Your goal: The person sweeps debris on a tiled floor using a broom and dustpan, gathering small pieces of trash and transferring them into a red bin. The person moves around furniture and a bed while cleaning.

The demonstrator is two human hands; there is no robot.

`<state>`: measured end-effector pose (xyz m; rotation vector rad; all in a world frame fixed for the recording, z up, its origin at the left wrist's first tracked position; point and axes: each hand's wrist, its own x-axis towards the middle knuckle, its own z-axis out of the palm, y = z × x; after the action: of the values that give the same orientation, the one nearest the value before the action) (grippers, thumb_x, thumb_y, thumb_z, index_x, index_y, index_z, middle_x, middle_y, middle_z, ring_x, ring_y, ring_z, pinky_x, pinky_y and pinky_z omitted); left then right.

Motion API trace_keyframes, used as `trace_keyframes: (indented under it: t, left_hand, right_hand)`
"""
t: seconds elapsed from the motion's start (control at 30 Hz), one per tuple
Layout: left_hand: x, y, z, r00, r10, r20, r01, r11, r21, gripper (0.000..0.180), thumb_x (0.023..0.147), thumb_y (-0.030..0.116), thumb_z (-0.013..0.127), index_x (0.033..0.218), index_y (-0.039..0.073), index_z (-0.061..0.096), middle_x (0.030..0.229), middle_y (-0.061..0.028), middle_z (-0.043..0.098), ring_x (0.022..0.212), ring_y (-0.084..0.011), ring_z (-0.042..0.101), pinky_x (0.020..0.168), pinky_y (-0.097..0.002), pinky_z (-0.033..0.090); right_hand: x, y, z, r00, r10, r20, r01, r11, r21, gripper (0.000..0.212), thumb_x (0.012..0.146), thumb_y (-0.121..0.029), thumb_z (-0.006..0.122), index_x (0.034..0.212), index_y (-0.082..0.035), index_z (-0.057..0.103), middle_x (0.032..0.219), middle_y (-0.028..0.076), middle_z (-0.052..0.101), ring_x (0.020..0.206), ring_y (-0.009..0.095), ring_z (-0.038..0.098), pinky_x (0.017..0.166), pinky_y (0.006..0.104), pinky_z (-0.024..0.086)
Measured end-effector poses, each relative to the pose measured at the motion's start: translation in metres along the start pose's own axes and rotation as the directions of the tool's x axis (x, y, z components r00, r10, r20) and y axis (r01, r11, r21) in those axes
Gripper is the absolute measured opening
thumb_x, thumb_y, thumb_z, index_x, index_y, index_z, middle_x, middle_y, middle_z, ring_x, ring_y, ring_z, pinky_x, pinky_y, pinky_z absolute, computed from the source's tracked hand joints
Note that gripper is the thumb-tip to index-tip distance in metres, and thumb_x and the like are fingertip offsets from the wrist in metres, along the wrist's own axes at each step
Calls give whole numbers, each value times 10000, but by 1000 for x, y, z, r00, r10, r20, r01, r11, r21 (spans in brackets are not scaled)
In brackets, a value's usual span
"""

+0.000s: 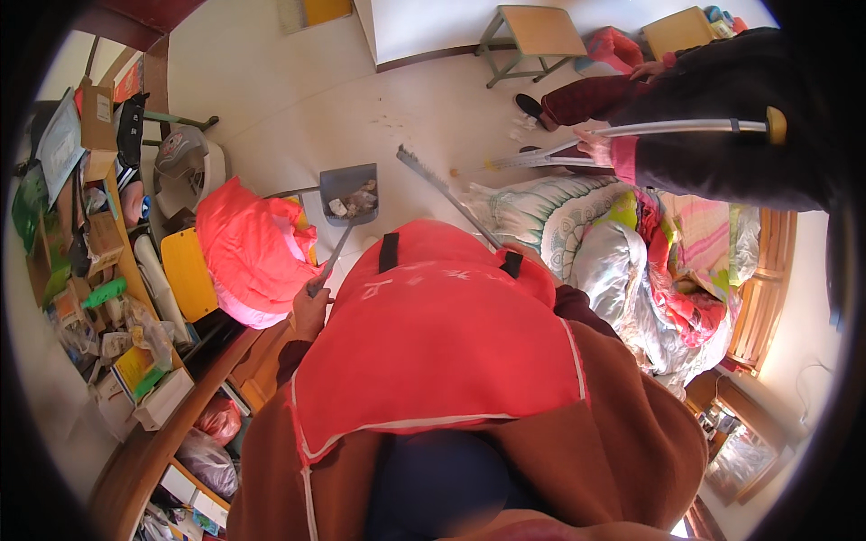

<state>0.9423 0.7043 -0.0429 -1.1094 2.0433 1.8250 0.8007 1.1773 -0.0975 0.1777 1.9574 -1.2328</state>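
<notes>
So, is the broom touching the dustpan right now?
Apart. The head view shows the broom to the right of the dustpan, with pale floor plainly visible between them.

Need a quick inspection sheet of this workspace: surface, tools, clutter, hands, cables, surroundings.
Surface: pale floor, scattered crumbs beyond the broom.
Job's things: grey dustpan with debris inside; broom to its right, bristles apart from the pan.
Clutter: boxes and bags crowding left shelves; red bedding piled on a yellow chair.
Hands: left hand grips the dustpan handle; right hand, partly hidden, at the broom handle.
Cables: thin cord-like line, right wall; unclear.
Surroundings: person with crutch, rumpled quilts, stool.
</notes>
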Motion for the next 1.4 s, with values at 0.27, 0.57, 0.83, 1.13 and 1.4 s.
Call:
trace_keyframes:
  t: [0.27, 0.57, 0.83, 1.13, 1.4]
  left_hand:
    - [9, -17, -29, 998, -47, 42, 46, 999, 21, 307, 751, 93, 549, 1032, -19, 604, 790, -50, 602, 644, -115, 585, 605, -260, 517]
    - [6, -19, -51, 992, -72, 104, 41, 961, 274, 323, 745, 138, 547, 1031, 7, 617, 689, -63, 611, 628, -118, 596, 617, -256, 466]
    - [18, -41, -52, 989, -2, 151, -45, 951, 307, 320, 746, 165, 551, 1026, 27, 621, 714, -100, 632, 652, -177, 613, 641, -301, 472]
    - [88, -19, -31, 955, -185, 230, 67, 895, 441, 328, 742, 184, 548, 1036, 49, 602, 707, -146, 624, 684, -274, 628, 643, -346, 488]
    - [161, -18, -21, 966, -53, 254, -96, 838, 537, 298, 745, 177, 548, 986, 12, 609, 791, -179, 629, 749, -306, 618, 677, -359, 476]
  right_hand:
    - [-18, -32, 28, 995, 89, -44, -85, 993, 84, 450, 867, -289, 604, 1178, 28, 532, 996, 103, 631, 888, 150, 589, 762, 256, 468]
    - [-24, -10, 55, 995, 92, -33, -84, 977, 197, 456, 839, -245, 639, 1192, 22, 526, 964, 89, 634, 844, 140, 594, 732, 251, 475]
    - [-9, -49, 72, 980, 185, -68, -178, 979, 99, 410, 834, -164, 578, 1206, -1, 517, 791, 69, 609, 655, 121, 572, 569, 253, 458]
    - [185, -122, 76, 930, 165, -329, -136, 985, 108, 434, 803, -103, 454, 1231, -37, 480, 555, 67, 488, 387, 170, 460, 332, 318, 341]
    - [317, -72, 101, 952, 106, -287, -178, 955, -238, 348, 775, -73, 419, 1104, 11, 497, 649, 174, 567, 450, 291, 537, 388, 383, 425]
